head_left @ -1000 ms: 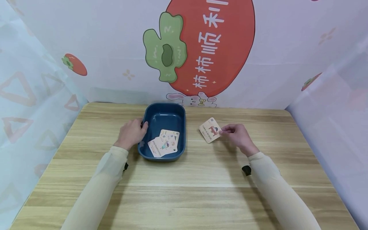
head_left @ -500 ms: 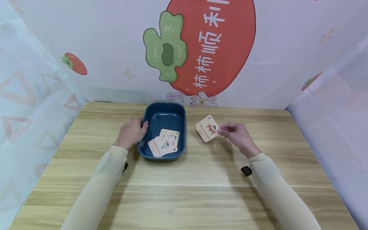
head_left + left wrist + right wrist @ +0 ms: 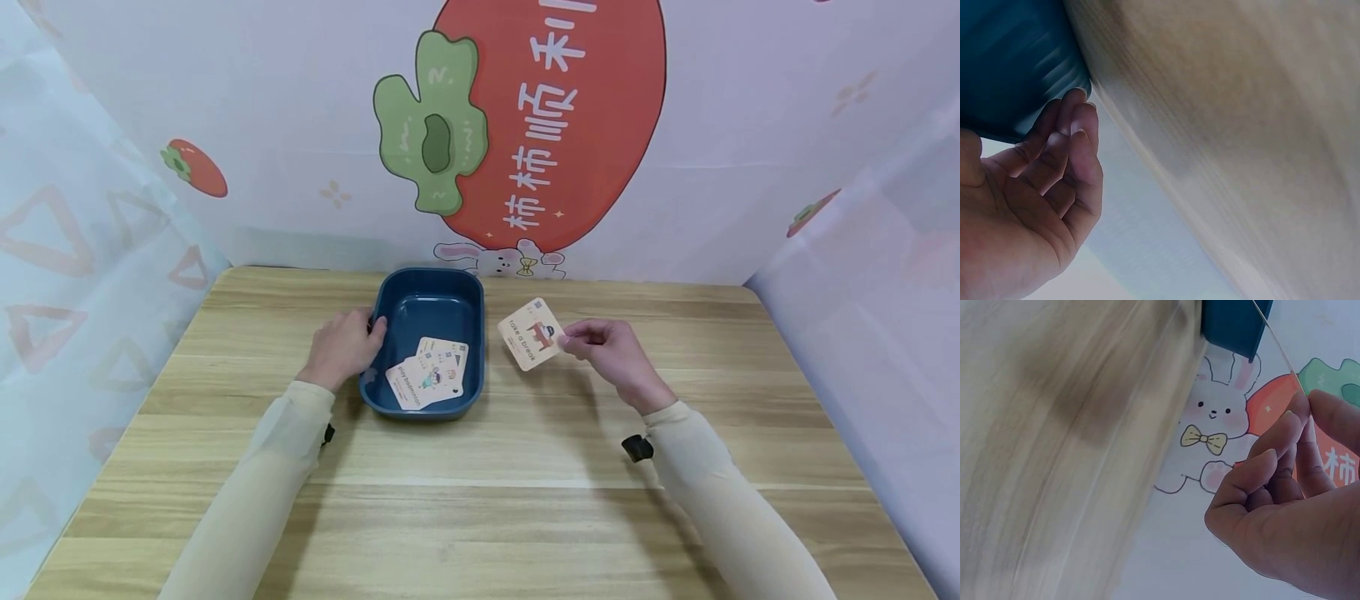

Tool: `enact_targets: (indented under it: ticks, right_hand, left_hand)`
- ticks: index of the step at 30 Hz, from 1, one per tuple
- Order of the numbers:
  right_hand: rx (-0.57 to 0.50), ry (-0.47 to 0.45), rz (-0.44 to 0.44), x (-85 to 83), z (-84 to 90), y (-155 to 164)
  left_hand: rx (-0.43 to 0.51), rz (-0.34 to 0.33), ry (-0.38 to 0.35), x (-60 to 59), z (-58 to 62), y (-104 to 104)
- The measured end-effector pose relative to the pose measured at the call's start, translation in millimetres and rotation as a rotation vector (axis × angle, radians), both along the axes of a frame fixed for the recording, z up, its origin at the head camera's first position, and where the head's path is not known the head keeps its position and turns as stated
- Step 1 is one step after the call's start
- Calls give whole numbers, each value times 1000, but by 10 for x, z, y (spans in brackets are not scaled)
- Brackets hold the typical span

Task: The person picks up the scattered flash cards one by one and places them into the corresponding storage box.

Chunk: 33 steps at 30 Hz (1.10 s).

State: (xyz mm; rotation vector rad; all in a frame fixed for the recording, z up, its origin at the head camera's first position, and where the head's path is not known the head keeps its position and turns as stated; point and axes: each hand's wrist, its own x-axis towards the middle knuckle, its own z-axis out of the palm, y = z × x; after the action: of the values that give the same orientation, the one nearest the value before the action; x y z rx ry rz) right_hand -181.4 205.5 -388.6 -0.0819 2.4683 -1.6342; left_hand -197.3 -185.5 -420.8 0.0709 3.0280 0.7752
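A dark blue plastic bin [image 3: 431, 312] stands on the table, left of centre at the back. My left hand [image 3: 341, 346] grips its left wall, thumb over the rim and fingers outside; the left wrist view shows those fingers bent against the bin's side. Inside the bin's near end lie several overlapping picture cards [image 3: 427, 375], the top one reading "play badminton". Between thumb and fingertips, my right hand [image 3: 618, 358] pinches the edge of a "take a break" card [image 3: 531, 333], held above the table right of the bin. That card appears edge-on in the right wrist view.
The wood-grain table [image 3: 480, 500] ends at a white backdrop [image 3: 300, 100] printed with a large red persimmon and a rabbit. White sheets also hang along the left and right sides.
My right hand has moved slightly left with the "take a break" card, bringing it nearer the bin and lifting it a little. The left hand and the bin have stayed put.
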Motion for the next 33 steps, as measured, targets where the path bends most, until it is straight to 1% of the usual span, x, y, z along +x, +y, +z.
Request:
enact_targets:
  ticks: [7, 20, 33]
  right_hand:
    - [-10, -3, 15, 26, 71, -61]
    - [-31, 3, 32, 33, 156, -219]
    - [-40, -6, 82, 41, 138, -387]
  left_hand:
    - [-8, -1, 13, 3, 3, 10]
    - [-5, -6, 6, -8, 4, 8]
    - [2, 1, 0, -6, -4, -3]
